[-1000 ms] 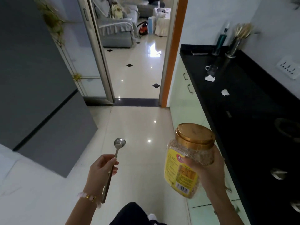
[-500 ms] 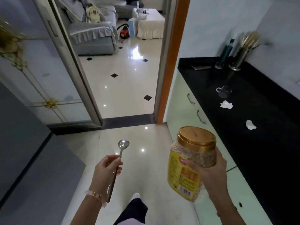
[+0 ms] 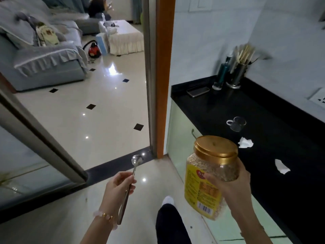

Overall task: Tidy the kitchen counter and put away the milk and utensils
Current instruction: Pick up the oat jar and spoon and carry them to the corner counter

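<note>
My left hand [image 3: 118, 189] grips a long metal spoon [image 3: 131, 180] by its handle, bowl pointing up and away. In my right hand [image 3: 233, 192] is a clear plastic jar [image 3: 210, 173] of grain with a gold lid and a yellow label, held upright beside the counter's front edge. The black counter [image 3: 263, 110] runs along the right. On it stand a small glass cup [image 3: 237, 123] and, in the far corner, a metal utensil holder [image 3: 238, 74] full of chopsticks.
Two crumpled bits of white paper [image 3: 245, 142] [image 3: 281, 166] lie on the counter near the jar. A phone [image 3: 198, 91] and a dark bottle [image 3: 222, 74] sit at the far end. An open doorway with an orange frame [image 3: 164, 76] leads to a living room.
I have walked forward along the counter: the doorway, cup and utensil holder are nearer and larger. Both hands keep the same hold on the spoon and the jar.
</note>
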Tool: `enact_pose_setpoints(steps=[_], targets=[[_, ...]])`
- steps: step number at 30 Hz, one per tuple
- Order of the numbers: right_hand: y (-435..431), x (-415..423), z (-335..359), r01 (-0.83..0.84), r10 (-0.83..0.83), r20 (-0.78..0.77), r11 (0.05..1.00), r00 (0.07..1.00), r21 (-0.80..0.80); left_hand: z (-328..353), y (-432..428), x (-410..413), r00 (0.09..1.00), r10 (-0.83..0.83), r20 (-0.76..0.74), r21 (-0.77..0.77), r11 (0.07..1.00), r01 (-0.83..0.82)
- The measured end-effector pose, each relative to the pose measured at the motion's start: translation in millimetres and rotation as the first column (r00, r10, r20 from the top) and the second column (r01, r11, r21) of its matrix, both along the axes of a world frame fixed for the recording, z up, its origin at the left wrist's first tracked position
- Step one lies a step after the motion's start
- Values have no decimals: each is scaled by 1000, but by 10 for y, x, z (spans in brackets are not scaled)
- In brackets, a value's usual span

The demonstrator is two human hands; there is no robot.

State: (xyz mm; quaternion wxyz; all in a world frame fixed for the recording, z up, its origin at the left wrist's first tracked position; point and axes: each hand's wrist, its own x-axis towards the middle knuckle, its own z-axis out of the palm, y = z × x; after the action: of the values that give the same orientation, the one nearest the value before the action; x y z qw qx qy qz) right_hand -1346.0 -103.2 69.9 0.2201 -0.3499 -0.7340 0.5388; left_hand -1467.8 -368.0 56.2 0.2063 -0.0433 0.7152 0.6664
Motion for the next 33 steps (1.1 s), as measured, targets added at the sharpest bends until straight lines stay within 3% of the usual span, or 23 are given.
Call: enact_pose_setpoints(steps=[5, 11, 19, 27, 33], targets=[[486, -704, -150, 57, -57, 3, 995, 998, -87, -109, 630, -888, 998, -43, 40, -17, 999, 44], [1111, -1413, 213, 140, -142, -51, 989, 989, -37, 242, 1628, -1868, 978, -208, -19, 13, 978, 208], [1790, -1635, 496, 429, -434, -82, 900, 897, -75, 330, 2982, -2678, 897, -442, 7, 15, 897, 442], [2252, -1829, 716, 662, -663, -122, 747, 738, -57, 346, 4294, -3238, 694, -720, 25, 54, 694, 718], [2703, -2056, 960, 752, -736, -243, 658, 633, -35, 413, 5183, -3437, 533, -846, 9, 83, 532, 843]])
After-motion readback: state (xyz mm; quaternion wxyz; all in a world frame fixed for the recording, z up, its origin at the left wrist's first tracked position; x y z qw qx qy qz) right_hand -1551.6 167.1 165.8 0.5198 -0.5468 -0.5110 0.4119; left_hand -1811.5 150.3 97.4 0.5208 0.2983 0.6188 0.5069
